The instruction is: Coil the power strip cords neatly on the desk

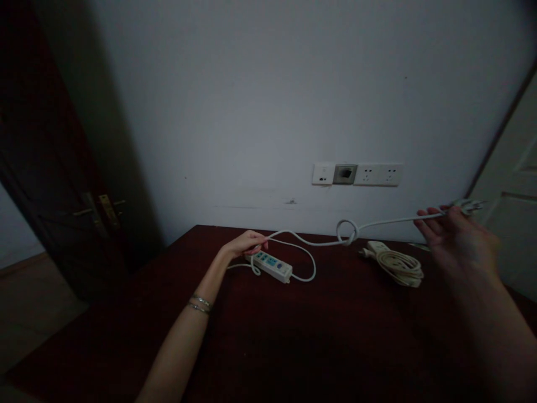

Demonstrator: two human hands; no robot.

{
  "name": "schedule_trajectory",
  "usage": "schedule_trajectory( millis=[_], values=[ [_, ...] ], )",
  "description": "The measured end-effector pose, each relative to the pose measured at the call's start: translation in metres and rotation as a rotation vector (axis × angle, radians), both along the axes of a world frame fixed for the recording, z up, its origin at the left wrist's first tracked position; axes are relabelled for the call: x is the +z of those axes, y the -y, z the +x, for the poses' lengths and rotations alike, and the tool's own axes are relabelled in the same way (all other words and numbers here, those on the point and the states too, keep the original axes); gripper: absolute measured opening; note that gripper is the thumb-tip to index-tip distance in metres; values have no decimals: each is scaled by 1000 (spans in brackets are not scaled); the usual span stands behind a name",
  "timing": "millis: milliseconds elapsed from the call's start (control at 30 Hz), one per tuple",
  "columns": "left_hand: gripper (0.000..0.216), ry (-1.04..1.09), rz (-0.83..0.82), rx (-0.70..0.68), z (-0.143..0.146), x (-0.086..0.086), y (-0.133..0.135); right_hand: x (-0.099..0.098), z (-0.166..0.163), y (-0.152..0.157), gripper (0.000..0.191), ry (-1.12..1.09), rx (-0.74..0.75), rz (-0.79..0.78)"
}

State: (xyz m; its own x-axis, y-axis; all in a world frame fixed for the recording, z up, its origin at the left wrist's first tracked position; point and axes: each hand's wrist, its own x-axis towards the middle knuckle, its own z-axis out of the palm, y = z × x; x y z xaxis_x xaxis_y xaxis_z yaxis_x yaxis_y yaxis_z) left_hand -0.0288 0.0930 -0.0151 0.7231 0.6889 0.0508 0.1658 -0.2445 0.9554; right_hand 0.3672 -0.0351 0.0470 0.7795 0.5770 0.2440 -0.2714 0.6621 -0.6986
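My left hand (248, 243) pinches a white power cord (312, 244) just above a white power strip (274, 267) with blue-green sockets. The strip lies on the dark red table, and part of it is hidden behind that hand. From the strip's right end the cord curves back toward my left fingers. Between my hands the cord is stretched in the air, with a loose loop in it. Raised at the far right, my right hand (461, 235) is closed around the cord's plug (467, 206), prongs pointing right.
A second white extension lead (398, 266), coiled, lies on the table (319, 336) at the right. Wall sockets (356, 174) sit above the table's back edge. A dark wooden door (54, 168) stands at the left and a pale door (516, 201) at the right.
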Motion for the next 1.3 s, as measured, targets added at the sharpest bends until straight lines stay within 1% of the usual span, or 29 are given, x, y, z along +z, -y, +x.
schedule_trajectory(
  millis=[67,133,200,233,300,400,467,500,567,633,667,700,767,833,900,1000,1100,1167,1233,1300],
  values=[
    [35,-139,-27,-86,-12,4,0,0,-4,-1,6,-12,5,-6],
    [37,-344,-84,-223,-20,7,2,1,-11,-2,7,-18,19,-13],
    [39,-535,-132,-321,-22,9,3,3,-19,-2,7,-11,45,-15],
    [40,-615,-143,-343,-20,9,3,4,-24,-1,7,-10,63,-8],
    [41,-748,-141,-360,-14,8,3,7,-33,0,8,-20,107,16],
    [41,-876,-82,-345,0,8,7,10,-52,3,13,-55,205,28],
    [44,-904,10,-297,9,11,14,11,-67,4,15,-67,288,-1],
    [48,-900,80,-262,14,14,20,11,-74,5,16,-65,328,-17],
    [61,-839,287,-160,23,23,34,10,-88,7,15,-41,398,-41],
    [68,-681,532,-52,33,33,51,8,-99,8,10,-4,443,-46],
    [70,-581,599,-22,39,38,60,7,-103,9,7,14,458,-41],
    [72,-481,620,-55,45,42,68,6,-106,10,6,27,468,-33],
    [65,-305,567,-204,56,47,81,4,-110,11,4,39,483,-18],
    [51,-191,463,-322,66,47,88,3,-108,10,5,25,483,-16],
    [35,-125,392,-346,72,42,88,3,-104,9,7,-10,475,-29],
    [22,-27,344,-274,75,32,79,3,-93,5,9,-86,459,-29],
    [20,132,255,-160,74,24,66,2,-85,1,10,-126,472,-9],
    [22,237,184,-81,72,19,59,0,-83,-1,10,-62,538,2],
    [25,322,108,3,72,16,54,-3,-85,-3,12,55,620,4],
    [26,383,41,101,73,14,52,-6,-88,-3,17,168,647,-24]
  ],
)
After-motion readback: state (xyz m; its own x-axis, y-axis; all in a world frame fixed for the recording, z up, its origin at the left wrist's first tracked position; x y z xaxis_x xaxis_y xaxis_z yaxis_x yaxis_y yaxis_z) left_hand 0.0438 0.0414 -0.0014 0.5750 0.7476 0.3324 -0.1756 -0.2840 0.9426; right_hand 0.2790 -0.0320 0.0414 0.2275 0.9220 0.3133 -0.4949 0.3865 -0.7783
